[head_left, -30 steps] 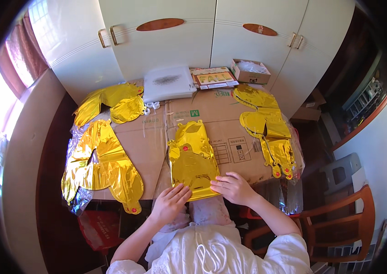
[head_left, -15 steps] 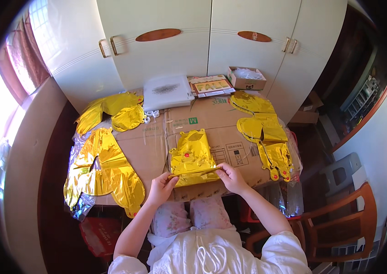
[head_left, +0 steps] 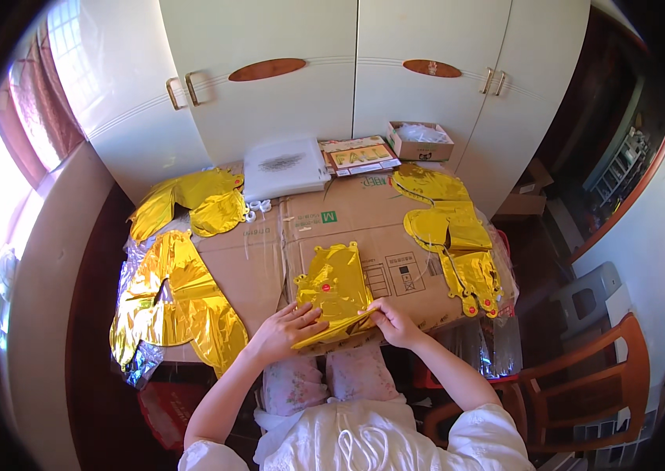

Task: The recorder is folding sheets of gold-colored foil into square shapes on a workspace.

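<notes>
A shiny gold foil balloon (head_left: 338, 276), flat and partly folded, lies at the near edge of the cardboard-covered table. My left hand (head_left: 289, 330) rests on its near left corner with the fingers stretched out over the foil. At the near right corner my right hand (head_left: 392, 322) pinches the folded edge between thumb and fingers. A small red round mark shows in the middle of the foil. Part of the near fold is hidden under my left fingers.
More flat gold foil balloons lie at the left (head_left: 179, 294), back left (head_left: 187, 200) and right (head_left: 458, 228). A stack of clear plastic bags (head_left: 284, 180), a printed card pack (head_left: 358, 154) and a small open box (head_left: 420, 149) line the back. A wooden chair (head_left: 623, 377) stands at right.
My left hand has let go of the left end of the fold and now lies spread on the foil. My right hand keeps its pinch, and the near edge is folded over.
</notes>
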`<state>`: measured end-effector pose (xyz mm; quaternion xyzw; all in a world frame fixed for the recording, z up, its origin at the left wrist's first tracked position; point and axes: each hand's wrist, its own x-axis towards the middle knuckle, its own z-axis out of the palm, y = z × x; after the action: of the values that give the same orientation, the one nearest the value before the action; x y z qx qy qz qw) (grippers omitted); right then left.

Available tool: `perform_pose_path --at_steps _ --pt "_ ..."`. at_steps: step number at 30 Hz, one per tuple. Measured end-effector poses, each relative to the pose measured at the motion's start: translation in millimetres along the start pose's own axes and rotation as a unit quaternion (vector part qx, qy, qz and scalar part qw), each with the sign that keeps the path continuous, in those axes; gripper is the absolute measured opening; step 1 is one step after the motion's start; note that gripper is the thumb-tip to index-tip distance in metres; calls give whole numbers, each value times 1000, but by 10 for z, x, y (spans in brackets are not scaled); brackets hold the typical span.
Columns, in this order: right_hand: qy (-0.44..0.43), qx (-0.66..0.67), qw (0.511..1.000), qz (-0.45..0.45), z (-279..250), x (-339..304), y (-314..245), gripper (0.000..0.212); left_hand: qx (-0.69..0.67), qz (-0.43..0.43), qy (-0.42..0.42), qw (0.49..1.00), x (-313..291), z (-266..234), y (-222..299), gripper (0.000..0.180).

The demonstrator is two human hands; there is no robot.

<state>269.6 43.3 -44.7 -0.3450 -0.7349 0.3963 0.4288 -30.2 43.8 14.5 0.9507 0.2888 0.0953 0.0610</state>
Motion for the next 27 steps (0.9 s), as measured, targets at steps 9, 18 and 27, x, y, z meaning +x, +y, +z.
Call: perform_pose_path --at_steps 9,18,27 --pt "-206 -259 933 -140 -385 56 -415 44 -93 -28 45 994 -98 165 -96 52" --pt "-69 -241 962 -106 -267 50 -235 49 -104 -41 40 993 -82 145 -157 52" --pt "-95 -386 912 -99 -389 -231 -285 54 43 -20 35 998 -107 105 88 46"
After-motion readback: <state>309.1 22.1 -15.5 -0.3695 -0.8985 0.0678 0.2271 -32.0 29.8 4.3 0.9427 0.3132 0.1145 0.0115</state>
